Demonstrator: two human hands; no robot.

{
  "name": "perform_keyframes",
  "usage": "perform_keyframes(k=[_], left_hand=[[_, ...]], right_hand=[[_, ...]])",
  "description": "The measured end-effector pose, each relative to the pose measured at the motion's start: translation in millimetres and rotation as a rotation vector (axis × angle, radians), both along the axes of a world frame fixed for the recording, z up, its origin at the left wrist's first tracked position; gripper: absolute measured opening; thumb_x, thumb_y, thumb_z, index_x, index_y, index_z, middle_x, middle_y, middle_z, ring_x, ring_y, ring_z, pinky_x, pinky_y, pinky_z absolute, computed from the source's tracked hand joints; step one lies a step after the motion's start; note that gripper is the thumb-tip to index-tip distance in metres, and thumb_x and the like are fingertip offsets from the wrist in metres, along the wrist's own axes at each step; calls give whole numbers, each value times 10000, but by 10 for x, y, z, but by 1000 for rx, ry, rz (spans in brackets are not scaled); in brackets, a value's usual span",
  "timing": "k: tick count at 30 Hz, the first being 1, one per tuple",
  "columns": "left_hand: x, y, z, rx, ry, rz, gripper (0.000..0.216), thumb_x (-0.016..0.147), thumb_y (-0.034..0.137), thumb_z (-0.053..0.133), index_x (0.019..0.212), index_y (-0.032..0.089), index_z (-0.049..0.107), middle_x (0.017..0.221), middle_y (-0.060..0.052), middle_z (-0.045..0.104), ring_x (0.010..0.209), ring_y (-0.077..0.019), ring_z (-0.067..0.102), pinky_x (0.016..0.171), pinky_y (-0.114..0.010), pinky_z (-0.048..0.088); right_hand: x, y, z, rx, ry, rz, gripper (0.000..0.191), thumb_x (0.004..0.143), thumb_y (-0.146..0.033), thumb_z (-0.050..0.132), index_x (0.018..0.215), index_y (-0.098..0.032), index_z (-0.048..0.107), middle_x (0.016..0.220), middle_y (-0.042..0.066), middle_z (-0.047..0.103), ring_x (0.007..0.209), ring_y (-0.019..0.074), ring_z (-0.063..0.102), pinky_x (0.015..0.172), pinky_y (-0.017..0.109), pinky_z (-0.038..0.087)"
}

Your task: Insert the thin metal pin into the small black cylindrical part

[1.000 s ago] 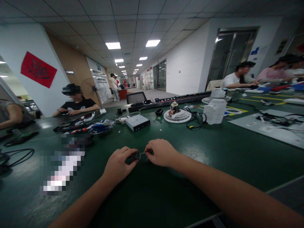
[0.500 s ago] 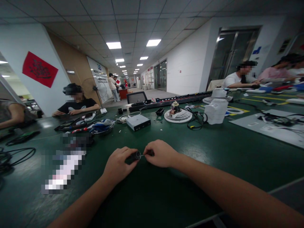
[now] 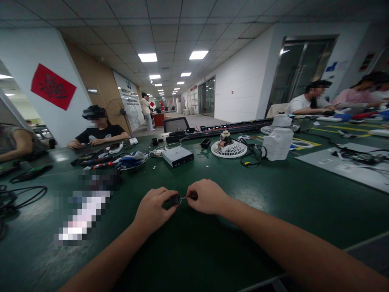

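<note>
My left hand (image 3: pixel 154 209) is closed around a small dark cylinder (image 3: pixel 175 199), its round end with a pale rim turned toward the right. Facing it, my right hand (image 3: pixel 206 197) is shut on a thin metal-shafted tool (image 3: pixel 184 198). The shaft points left at the cylinder's round end; whether its tip touches or goes inside is too small to tell. Fingers hide most of the tool's dark back part. Both hands are just above the green tabletop (image 3: pixel 194 247), close together.
Beyond my hands lie a silver box-shaped drive (image 3: pixel 178 156), a small black tray (image 3: pixel 205 143), a round white fan grille with a motor (image 3: pixel 229 149) and a white housing (image 3: pixel 278 142). Tools and a blue cloth (image 3: pixel 130 160) lie left. Black cables (image 3: pixel 21 198) coil far left. Co-workers sit around the table.
The view has shifted slightly, moving the scene a little to the right. Both hands keep the same hold, the cylinder and the shaft still facing each other.
</note>
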State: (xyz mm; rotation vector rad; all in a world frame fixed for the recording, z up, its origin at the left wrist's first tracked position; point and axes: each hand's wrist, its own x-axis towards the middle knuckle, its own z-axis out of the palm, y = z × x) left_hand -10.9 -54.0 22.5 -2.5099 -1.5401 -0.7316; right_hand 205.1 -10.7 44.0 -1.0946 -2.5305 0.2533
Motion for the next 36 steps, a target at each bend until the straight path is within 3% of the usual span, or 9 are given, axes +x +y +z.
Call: perform_keyframes(k=[3,7,12,16,21,25,29,33,36], left_hand=[[3,4,-4,-12,3,-4,294,806,275,666,1099,256,647,986,-22,674,861,-207,607,748,-339,456],[7,12,-4,-7,-2,8,300,800,267,671,1100,253,655,979,-19,673,857,-203,604,753,-335,453],[7,2,0,12,-12,-11,288,794,267,669,1082,256,669,958,-19,677,843,-197,610,739,-320,455],[4,0,7,21,-20,3,288,799,265,660,1087,252,667,969,-25,681,847,-199,608,744,-324,458],[1,0,3,0,-11,-9,294,791,261,673,1085,256,663,970,-20,679,858,-204,608,746,-325,449],[1,0,1,-5,-11,-5,301,804,265,659,1105,255,652,975,-23,675,861,-208,600,750,-334,445],[4,8,-8,-21,-4,-16,300,803,279,667,1102,254,652,978,-18,672,870,-207,601,758,-339,446],[2,15,-20,-20,-7,-4,313,808,270,661,1121,261,645,994,-17,667,876,-203,597,764,-336,447],[1,13,-17,-24,2,-3,306,807,270,659,1113,265,652,989,-16,665,862,-201,594,752,-331,449]], right_hand=[[10,7,5,-33,15,55,182,795,-305,571,832,-240,737,783,-1,725,686,150,637,610,241,440],[8,16,16,0,0,-61,196,792,-311,564,829,-244,744,781,4,727,692,165,639,600,253,427],[-8,11,22,-38,12,30,199,801,-307,563,848,-240,744,788,2,727,694,151,638,610,237,429],[-11,-2,31,5,-1,-85,198,800,-317,568,840,-242,747,806,17,728,711,172,637,610,255,424],[-8,-1,34,-46,19,16,194,794,-314,569,822,-238,745,770,7,721,677,152,628,596,243,415],[-7,28,20,-18,20,-77,181,778,-319,587,799,-236,746,764,14,720,680,165,626,584,256,402],[0,55,1,-69,26,25,172,779,-321,596,797,-230,740,743,4,712,645,142,611,569,239,395],[2,65,-9,-42,41,-56,161,768,-311,605,783,-228,743,728,4,708,641,144,605,557,240,380],[0,66,-18,-95,31,34,160,776,-299,605,794,-223,744,720,0,705,627,132,606,557,227,384]])
